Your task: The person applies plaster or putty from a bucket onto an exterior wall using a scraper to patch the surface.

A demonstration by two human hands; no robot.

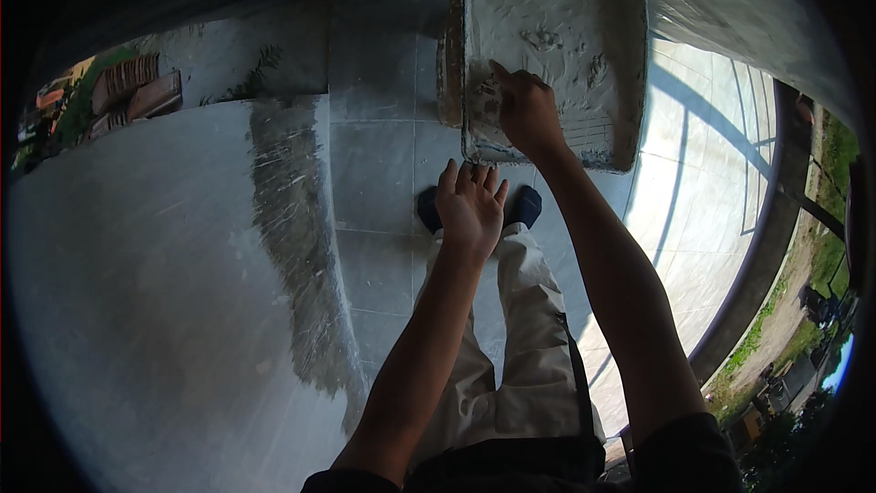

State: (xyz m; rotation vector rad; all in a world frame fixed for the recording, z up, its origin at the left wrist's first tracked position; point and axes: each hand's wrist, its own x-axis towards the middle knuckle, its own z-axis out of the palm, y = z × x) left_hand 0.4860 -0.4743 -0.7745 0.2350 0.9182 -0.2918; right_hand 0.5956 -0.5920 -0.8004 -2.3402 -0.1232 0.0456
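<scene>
Two bare hands meet at a tray of paste: the left hand (pixel 471 210), palm up with fingers loosely spread, holds nothing, its fingertips close by the tray's near rim; the right hand (pixel 527 114), curled with its index finger stretched forward, reaches over that rim, and whether it pinches anything cannot be told. Under and beyond the right hand lies the off-white paste (pixel 566 18), thick and ridged, thinner and scraped in the corner nearest the grip, filling a deep rectangular plastering tray (pixel 638 73) with smeared walls. Working it well, I judge, calls for small, even scoops drawn toward the near wall, with the left palm cupped close beneath to catch drips. Below the hands are light trousers (pixel 529 310) and dark footwear (pixel 526 204) on grey floor tiles (pixel 372 173). Left of the grip stands a pale wall (pixel 155 256), a rough dark-grey strip (pixel 292 219) running along its base. To the right, sunlit flooring (pixel 703 155) is crossed by shadows. Farthest off are stacked reddish tiles or bricks (pixel 141 91) at far left and greenery (pixel 835 155) at far right.
</scene>
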